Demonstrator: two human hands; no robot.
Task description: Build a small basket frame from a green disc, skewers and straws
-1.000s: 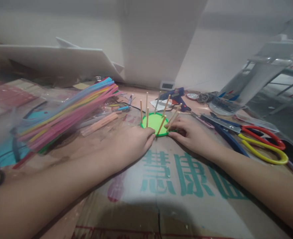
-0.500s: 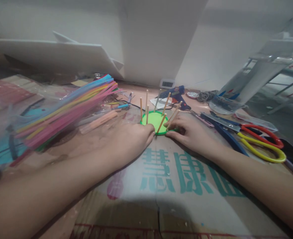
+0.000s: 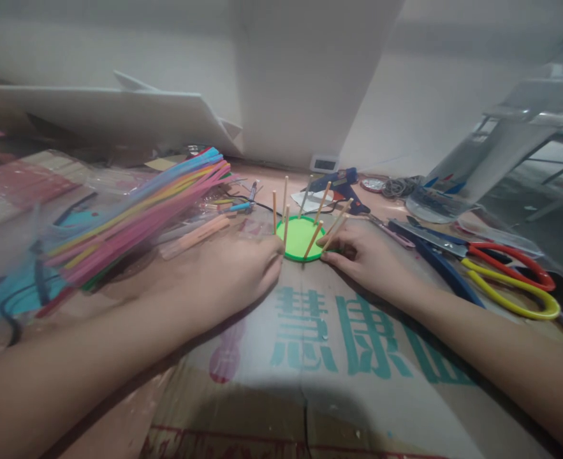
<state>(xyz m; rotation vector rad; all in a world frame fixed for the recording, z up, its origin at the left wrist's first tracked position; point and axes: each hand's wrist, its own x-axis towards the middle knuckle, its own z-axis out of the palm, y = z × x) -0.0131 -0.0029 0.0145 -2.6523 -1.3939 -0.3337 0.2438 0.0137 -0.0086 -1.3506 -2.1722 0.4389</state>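
A bright green round disc with a darker green rim lies on the cardboard in front of me. Several thin wooden sticks stand around its edge, some upright and some leaning outward. My left hand is at the disc's left rim, fingers bent and closed against it; the fingertips are partly hidden. At the right rim, my right hand pinches the edge with thumb and index finger, close to the foot of a leaning stick.
Colourful pipe cleaners lie at the left. Behind the disc are a blue glue gun and a small digital display. Scissors with red and yellow handles lie at the right, near a clear plastic jug. Printed cardboard covers the table.
My left hand has slid left, from the front of the disc to its left rim. The right hand stays at the right rim. The view has shifted slightly.
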